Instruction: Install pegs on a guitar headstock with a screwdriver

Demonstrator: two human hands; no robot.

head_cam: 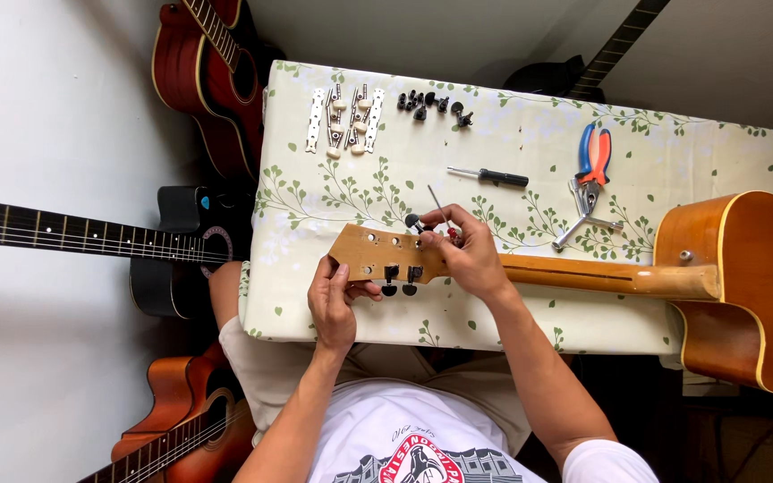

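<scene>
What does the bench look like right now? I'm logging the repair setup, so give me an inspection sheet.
Surface: table under a leaf-print cloth.
Job's things: guitar headstock, face down, two black tuners fitted.
Clutter: white tuner strips, loose black tuners, black screwdriver, pliers.
Grippers: left hand steadies the headstock; right hand holds a red-handled screwdriver.
Cables: nothing seen.
Surroundings: other guitars by the wall.

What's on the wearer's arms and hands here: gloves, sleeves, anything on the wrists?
No gloves: the left hand and right hand are both bare. Forearms are uncovered, with no watch, band or ring visible. The short white sleeve of a T-shirt shows at the right upper arm; the left sleeve is out of frame.
</scene>
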